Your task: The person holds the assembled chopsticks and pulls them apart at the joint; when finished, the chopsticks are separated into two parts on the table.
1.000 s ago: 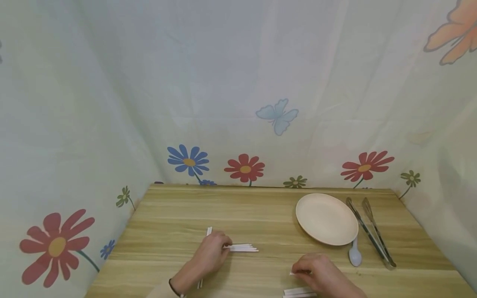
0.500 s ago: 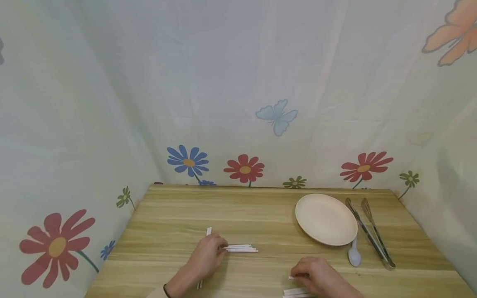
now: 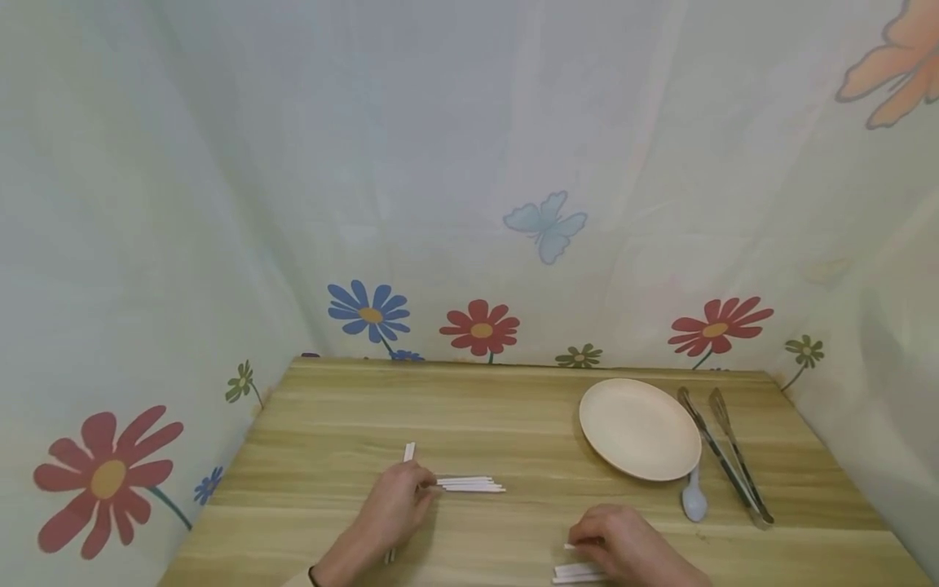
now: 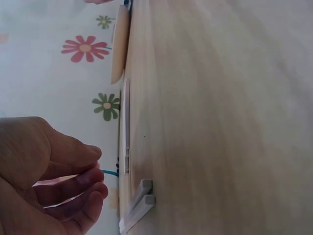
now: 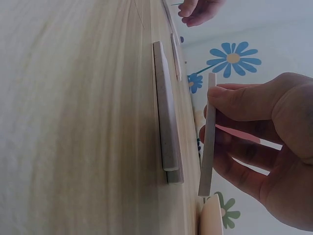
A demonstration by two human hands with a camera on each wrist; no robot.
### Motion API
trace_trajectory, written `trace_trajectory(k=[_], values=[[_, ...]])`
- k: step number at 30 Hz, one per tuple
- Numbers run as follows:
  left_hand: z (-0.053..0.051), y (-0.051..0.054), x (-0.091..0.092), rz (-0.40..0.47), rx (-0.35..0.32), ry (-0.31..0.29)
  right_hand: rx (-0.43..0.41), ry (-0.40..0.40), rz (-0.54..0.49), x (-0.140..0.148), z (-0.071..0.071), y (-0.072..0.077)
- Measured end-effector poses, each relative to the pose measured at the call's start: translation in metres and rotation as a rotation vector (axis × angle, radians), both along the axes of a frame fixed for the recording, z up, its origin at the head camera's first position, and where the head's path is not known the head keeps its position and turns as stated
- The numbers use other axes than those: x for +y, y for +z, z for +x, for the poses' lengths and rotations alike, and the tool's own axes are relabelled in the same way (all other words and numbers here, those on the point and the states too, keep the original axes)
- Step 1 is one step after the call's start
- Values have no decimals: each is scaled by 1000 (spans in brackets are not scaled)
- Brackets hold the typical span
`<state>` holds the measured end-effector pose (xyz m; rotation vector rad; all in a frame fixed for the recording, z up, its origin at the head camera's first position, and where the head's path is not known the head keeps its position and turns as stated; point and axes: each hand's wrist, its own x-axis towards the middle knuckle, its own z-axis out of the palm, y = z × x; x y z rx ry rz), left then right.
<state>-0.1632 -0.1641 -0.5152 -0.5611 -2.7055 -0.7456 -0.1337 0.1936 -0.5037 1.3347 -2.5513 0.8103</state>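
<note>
While the right hand (image 3: pixel 623 542) pinches a white stick (image 5: pixel 206 164) above the near-right sticks (image 3: pixel 575 569), the left hand (image 3: pixel 392 503), loosely curled, grasp empty, hovers over the left stick pair (image 3: pixel 409 452).

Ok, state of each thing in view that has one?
White stick: held clear of the table
Right hand: pinching that stick
Left hand: fingers loosely curled, no stick visible in them
Left sticks: lying, partly hidden by the hand
Middle sticks: lying, ends uneven
Right sticks: lying, partly hidden
Plate: flat, face up
Spoon: lying, handle partly hidden
Tongs: lying, arms spread
</note>
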Motion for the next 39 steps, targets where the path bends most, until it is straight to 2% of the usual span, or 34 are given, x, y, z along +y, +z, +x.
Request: trace_trajectory(k=[8, 17, 24, 34, 39], values=[[6, 0, -2, -21, -3, 23, -16, 4, 14, 3, -1, 0], [12, 1, -5, -38, -43, 51, -35, 17, 21, 3, -3, -2], [17, 1, -9, -68, -34, 88, -54, 25, 25, 2, -4, -6], [19, 0, -14, -96, -48, 119, -24, 31, 49, 0, -5, -7], [19, -3, -16, -95, -55, 138, -55, 32, 59, 0, -5, -9]])
